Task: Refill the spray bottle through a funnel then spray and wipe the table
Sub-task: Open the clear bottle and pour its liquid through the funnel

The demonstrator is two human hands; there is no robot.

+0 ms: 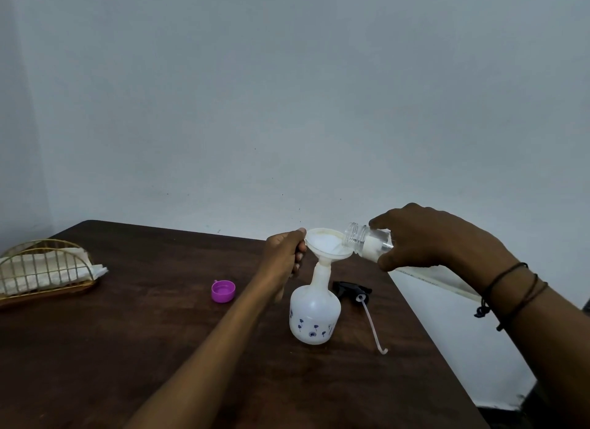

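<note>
Brown table: left fingers grasp one funnel, right fingers one bottle.

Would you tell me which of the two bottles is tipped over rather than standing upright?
The clear bottle gripped by the right hand is tipped, mouth over the funnel; the white spray bottle stands upright on the table.

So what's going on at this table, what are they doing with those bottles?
A person is refilling a white spray bottle. The left hand holds a funnel seated in its neck, while the right hand tips a clear bottle over the funnel. The black spray head and a purple cap lie on the table; napkins wait in a wire holder.
</note>
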